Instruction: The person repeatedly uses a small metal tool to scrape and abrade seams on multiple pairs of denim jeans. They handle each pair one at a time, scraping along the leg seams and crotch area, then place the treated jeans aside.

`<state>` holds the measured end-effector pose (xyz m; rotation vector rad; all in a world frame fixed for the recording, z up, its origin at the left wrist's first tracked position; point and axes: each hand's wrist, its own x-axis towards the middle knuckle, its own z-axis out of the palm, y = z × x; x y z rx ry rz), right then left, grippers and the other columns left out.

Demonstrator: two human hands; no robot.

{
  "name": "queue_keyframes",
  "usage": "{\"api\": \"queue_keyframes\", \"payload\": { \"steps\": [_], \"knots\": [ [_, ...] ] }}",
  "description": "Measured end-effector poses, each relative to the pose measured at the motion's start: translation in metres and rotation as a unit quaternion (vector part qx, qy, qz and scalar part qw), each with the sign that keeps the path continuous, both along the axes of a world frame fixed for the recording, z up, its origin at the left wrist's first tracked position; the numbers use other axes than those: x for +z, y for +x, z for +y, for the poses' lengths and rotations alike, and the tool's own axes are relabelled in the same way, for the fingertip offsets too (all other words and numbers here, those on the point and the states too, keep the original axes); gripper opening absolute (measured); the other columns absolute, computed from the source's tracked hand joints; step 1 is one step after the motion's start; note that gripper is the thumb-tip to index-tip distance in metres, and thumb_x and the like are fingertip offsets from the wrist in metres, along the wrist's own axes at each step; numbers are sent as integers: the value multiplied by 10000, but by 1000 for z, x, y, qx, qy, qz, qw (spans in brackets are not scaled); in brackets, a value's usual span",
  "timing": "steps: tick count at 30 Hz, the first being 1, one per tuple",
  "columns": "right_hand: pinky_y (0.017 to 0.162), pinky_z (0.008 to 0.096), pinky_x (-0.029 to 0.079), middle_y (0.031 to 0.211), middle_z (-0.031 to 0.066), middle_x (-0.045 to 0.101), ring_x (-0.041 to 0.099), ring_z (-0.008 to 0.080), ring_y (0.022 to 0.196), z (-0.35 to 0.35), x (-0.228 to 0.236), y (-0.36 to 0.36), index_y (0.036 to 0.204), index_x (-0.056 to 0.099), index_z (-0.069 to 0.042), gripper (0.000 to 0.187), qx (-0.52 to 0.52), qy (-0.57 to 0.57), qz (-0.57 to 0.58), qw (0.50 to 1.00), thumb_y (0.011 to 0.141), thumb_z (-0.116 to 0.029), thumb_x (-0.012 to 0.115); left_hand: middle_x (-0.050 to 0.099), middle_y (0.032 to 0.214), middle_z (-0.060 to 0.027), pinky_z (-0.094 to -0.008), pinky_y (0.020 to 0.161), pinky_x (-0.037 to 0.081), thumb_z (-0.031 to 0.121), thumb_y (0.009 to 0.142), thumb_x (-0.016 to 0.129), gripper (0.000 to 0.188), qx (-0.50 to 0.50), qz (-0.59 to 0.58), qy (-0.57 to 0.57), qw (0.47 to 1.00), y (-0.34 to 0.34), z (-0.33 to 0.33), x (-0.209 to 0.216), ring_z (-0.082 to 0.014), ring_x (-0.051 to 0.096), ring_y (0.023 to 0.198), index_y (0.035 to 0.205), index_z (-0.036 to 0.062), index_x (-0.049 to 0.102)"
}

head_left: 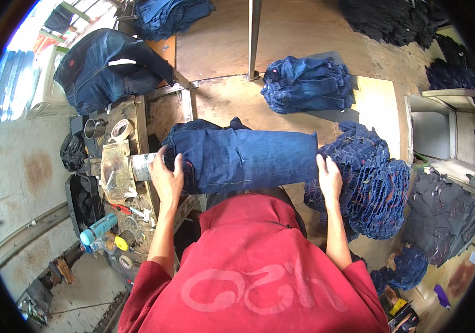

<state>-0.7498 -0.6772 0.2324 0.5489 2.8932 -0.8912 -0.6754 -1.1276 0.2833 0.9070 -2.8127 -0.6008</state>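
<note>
A pair of blue denim jeans stretches flat from left to right in front of me, with a small torn, frayed mark near its middle. At the left end, my left hand is closed around the bunched edge, thumb on the near side. Beside that hand a pale wrapped cylinder juts from a worn wooden block. My right hand pinches the jeans' right end between thumb and fingers. Part of the fingers of each hand is hidden by cloth.
Stacked denim lies just right of my right hand, with folded jeans beyond. More denim drapes at the far left. A tape roll, metal cup and turquoise bottle sit left. A post stands ahead.
</note>
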Motion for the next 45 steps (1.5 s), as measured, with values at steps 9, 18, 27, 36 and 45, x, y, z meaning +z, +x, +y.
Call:
{"api": "queue_keyframes", "payload": {
  "steps": [9,18,27,36,45],
  "knots": [
    [681,353,523,797,-23,461,531,139,716,65,-97,-15,833,508,-204,443,-287,-451,-138,834,893,-159,944,594,1389,-334,-536,1180,417,279,1021,789,639,93,75,-21,993,34,35,-77,-496,552,1330,1444,-121,526],
    [532,307,415,724,-37,532,489,112,587,138,-181,-82,755,501,-200,546,-334,-215,-43,917,794,-294,1038,714,1031,-213,-475,922,534,270,979,851,411,142,107,-3,984,28,112,-68,-427,681,986,1201,10,622],
    [807,431,626,1167,87,729,719,236,1025,295,-147,-167,1175,750,-59,454,-344,-254,-25,904,915,-376,945,583,1601,-157,-370,1203,463,19,969,793,906,-75,-26,677,732,-60,169,-34,-197,580,1392,1728,-14,298],
    [459,276,341,615,-77,450,411,56,500,198,-63,7,838,732,-101,498,-109,-263,-123,951,1056,-548,752,367,1764,-202,-366,1248,345,-77,896,741,1201,-93,-82,783,609,-190,367,-85,-278,450,1505,1806,135,-15],
    [540,356,300,662,-66,426,368,74,632,113,7,146,677,498,-73,532,-194,-241,-42,950,982,-299,870,696,1397,-166,-515,862,643,-82,961,708,1056,-173,-106,792,575,-324,501,-46,-317,753,1122,1795,226,138]
  ]
}}
